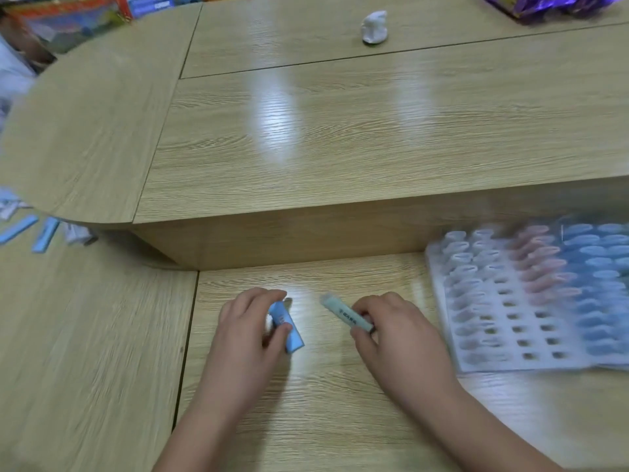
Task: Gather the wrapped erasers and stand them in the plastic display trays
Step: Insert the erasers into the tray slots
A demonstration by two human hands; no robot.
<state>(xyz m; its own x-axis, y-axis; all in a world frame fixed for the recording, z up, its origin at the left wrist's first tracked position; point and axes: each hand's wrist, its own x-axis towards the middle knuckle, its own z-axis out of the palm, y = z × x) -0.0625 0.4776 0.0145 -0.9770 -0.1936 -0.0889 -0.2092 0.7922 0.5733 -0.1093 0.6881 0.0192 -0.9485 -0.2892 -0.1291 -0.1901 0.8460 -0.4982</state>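
My left hand (pixel 248 321) grips a blue wrapped eraser (pixel 287 327) just above the low wooden desk (pixel 323 403). My right hand (pixel 391 330) pinches one end of a pale green wrapped eraser (pixel 343 313), whose free end points up and left. A clear plastic display tray (pixel 503 311) lies to the right of my right hand. Several white, pink and blue erasers stand in its slots, and several slots near its front are open. The tray looks blurred.
A raised wooden counter (pixel 340 131) runs behind the desk, with a crumpled white lump (pixel 373 27) on it. Loose blue wrapped erasers (pixel 30 229) and white wrappers lie at the far left. Colourful packages line the back edge.
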